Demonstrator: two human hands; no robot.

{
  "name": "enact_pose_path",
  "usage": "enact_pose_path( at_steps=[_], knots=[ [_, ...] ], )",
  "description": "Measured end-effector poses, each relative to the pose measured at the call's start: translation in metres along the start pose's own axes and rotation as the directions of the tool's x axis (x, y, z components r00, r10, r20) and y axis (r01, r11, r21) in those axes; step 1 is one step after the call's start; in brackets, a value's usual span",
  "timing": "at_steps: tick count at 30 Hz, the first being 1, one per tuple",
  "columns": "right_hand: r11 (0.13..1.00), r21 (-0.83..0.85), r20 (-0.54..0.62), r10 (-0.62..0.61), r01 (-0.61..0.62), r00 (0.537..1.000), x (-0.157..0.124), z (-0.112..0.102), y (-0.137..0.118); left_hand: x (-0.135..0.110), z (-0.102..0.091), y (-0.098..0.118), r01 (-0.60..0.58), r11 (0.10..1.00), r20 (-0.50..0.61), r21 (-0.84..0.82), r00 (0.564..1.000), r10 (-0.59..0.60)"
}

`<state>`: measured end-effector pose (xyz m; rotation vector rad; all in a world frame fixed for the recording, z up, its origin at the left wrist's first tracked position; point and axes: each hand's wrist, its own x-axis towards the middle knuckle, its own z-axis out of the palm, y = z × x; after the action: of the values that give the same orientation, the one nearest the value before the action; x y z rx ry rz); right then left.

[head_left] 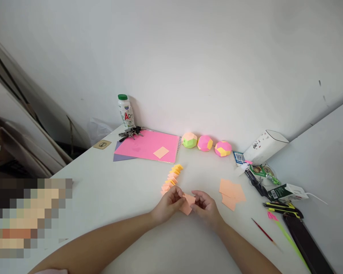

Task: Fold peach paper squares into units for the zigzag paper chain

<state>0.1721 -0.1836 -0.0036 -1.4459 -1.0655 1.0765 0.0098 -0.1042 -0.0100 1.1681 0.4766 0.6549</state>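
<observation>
Between my two hands is a small peach paper square (188, 204), held tilted over the table. My left hand (169, 203) pinches its left edge between thumb and fingers. On the opposite edge, my right hand (206, 207) has its thumb and fingers closed on the paper. Just beyond my left hand runs a row of folded orange and peach paper pieces (173, 177), its near end partly hidden by that hand. Several loose peach paper sheets (231, 192) lie overlapping to the right of my right hand.
At the back stand three faceted paper balls (205, 143), beside a pink sheet (148, 144) with keys (131, 132) on it. A white bottle (126, 112) is behind. Along the right lie a white carton (265, 146), a box cutter (284, 208), a thin brush (263, 230) and a black case (307, 243).
</observation>
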Motion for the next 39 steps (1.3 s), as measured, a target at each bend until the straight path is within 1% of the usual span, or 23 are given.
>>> enact_pose_path(
  at_steps=[2, 5, 8, 11, 15, 22, 27, 30, 33, 36, 39],
  knots=[
    [0.999, -0.030, 0.016, 0.014, -0.014, 1.000, 0.000, -0.001, 0.001, -0.001, -0.001, 0.000, -0.009, 0.996, 0.052, 0.093, 0.999, 0.004],
    [0.999, -0.051, 0.062, 0.013, -0.010, 0.998, 0.000, -0.002, 0.001, -0.003, -0.002, 0.002, -0.054, 0.964, 0.124, 0.259, 0.992, 0.022],
    [0.999, -0.046, 0.089, -0.002, 0.006, 0.996, 0.000, -0.001, -0.001, -0.004, -0.003, 0.003, -0.080, 0.937, 0.123, 0.341, 0.992, 0.041],
    [0.999, -0.045, 0.084, -0.022, 0.025, 0.996, -0.001, 0.000, -0.004, -0.005, -0.004, -0.001, -0.086, 0.944, 0.123, 0.320, 0.991, 0.049],
    [0.997, -0.057, 0.109, -0.050, 0.057, 0.993, -0.002, -0.001, -0.005, -0.004, -0.006, -0.005, -0.070, 0.961, 0.140, 0.268, 0.990, 0.033],
    [0.999, -0.011, 0.118, -0.034, 0.036, 0.992, 0.000, -0.003, 0.000, -0.002, -0.007, -0.002, -0.008, 0.934, 0.091, 0.358, 0.996, -0.026],
    [1.000, 0.009, 0.105, -0.026, 0.025, 0.994, 0.000, -0.005, 0.000, 0.000, -0.008, -0.002, 0.033, 0.967, 0.086, 0.252, 0.995, -0.057],
    [0.999, 0.015, 0.105, -0.031, 0.029, 0.994, -0.001, -0.006, 0.002, 0.000, -0.008, -0.003, 0.014, 0.965, 0.084, 0.263, 0.996, -0.037],
    [0.999, 0.004, 0.105, -0.040, 0.039, 0.994, -0.001, -0.005, 0.005, 0.000, -0.007, -0.003, 0.002, 0.929, 0.064, 0.370, 0.998, -0.027],
    [0.998, 0.003, 0.102, -0.066, 0.066, 0.993, -0.001, -0.005, 0.007, -0.001, -0.005, 0.001, -0.024, 0.861, 0.049, 0.507, 0.999, 0.000],
    [0.995, 0.029, 0.103, -0.097, 0.094, 0.990, 0.000, -0.006, 0.007, -0.002, -0.002, 0.007, -0.102, 0.797, 0.110, 0.595, 0.993, 0.045]
  ],
)
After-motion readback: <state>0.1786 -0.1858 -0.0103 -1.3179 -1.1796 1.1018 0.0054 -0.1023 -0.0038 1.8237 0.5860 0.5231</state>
